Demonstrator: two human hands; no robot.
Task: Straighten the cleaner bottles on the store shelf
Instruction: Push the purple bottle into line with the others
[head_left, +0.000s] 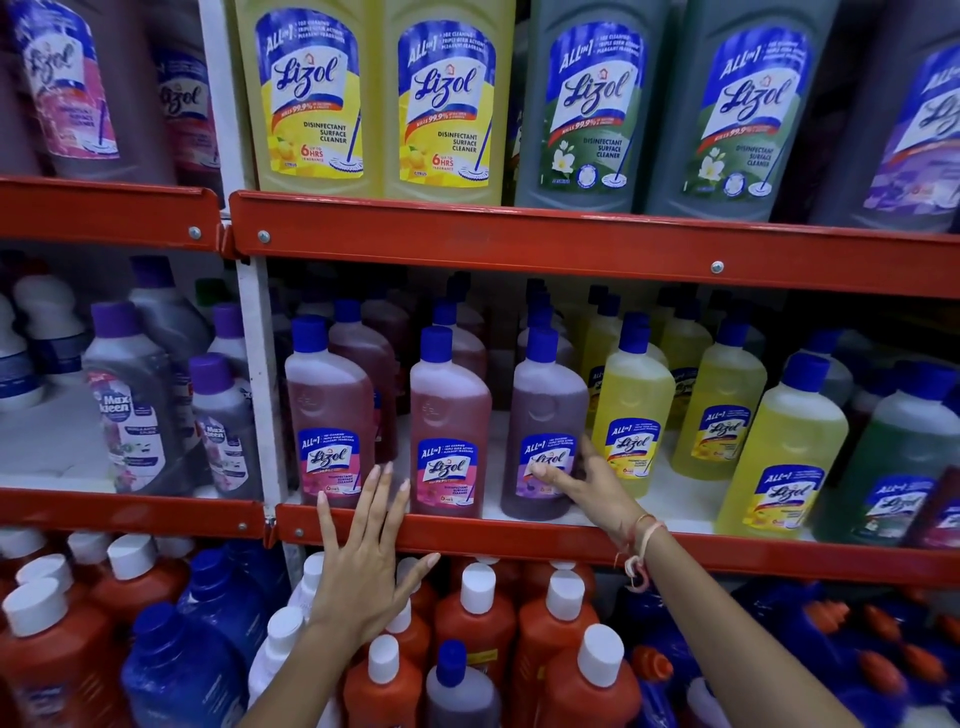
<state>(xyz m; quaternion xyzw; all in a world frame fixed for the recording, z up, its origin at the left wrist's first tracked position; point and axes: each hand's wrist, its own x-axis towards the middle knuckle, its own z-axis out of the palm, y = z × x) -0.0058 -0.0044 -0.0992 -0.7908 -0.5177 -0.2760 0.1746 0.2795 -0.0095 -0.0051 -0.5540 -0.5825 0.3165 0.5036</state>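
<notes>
On the middle shelf (519, 540) stand three front bottles with blue caps: a pink one (327, 415) on the left, a pink one (449, 415) in the middle and a purple one (545, 410) on the right. My left hand (363, 561) is spread flat and open in front of the shelf's red edge, fingertips reaching the base of the left pink bottle. My right hand (587, 483) rests on the purple bottle's right side, thumb across its label, fingers behind it. Yellow bottles (631, 410) stand just right of it.
More yellow and green bottles (898, 457) fill the shelf's right side. Large yellow and green bottles (447, 98) stand on the shelf above. Orange and blue bottles with white caps (478, 613) crowd the shelf below. A white upright (257, 374) separates grey bottles (130, 405) at left.
</notes>
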